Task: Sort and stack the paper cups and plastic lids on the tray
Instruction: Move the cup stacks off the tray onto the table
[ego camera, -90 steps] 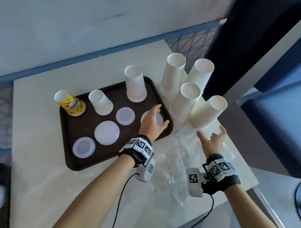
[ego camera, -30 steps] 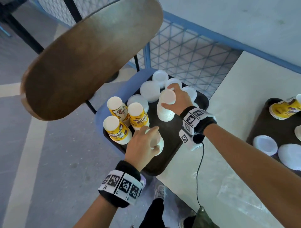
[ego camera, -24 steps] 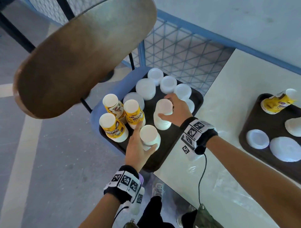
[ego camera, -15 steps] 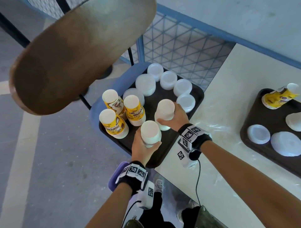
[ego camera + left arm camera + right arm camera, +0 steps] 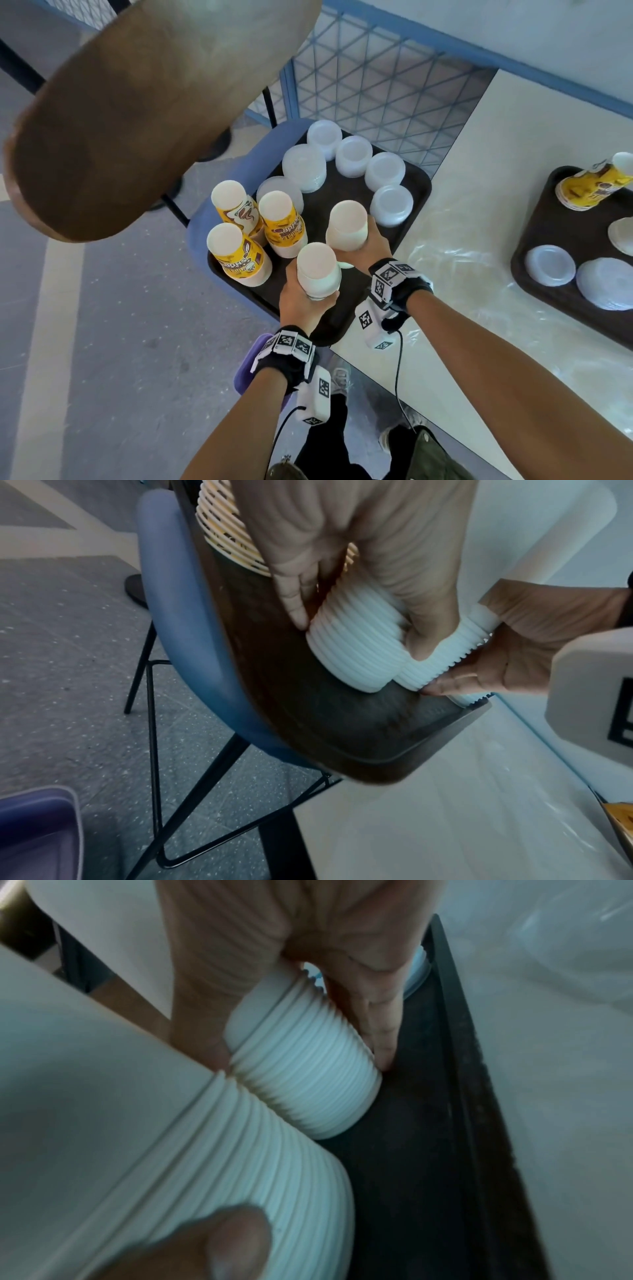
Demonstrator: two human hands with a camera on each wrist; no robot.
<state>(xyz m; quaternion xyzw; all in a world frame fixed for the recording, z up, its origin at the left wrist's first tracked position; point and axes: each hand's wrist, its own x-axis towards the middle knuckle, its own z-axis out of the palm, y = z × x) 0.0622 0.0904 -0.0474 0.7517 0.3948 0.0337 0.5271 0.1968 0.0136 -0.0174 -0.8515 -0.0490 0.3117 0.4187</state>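
Note:
A dark tray lies on a blue chair seat. It carries three upside-down yellow cup stacks, several clear lid stacks and two upside-down white cup stacks. My left hand grips the nearer white stack close to its rims. My right hand grips the farther white stack. The two stacks touch side by side near the tray's near corner. In the right wrist view the left-hand stack fills the foreground.
A second dark tray on the white table at right holds a yellow cup stack and lid stacks. The wooden chair back looms at upper left. A blue mesh fence stands behind, a purple bin below.
My view swung from the table tray to the chair tray. Over the last second both hands have brought their white stacks nearer to me and closer together.

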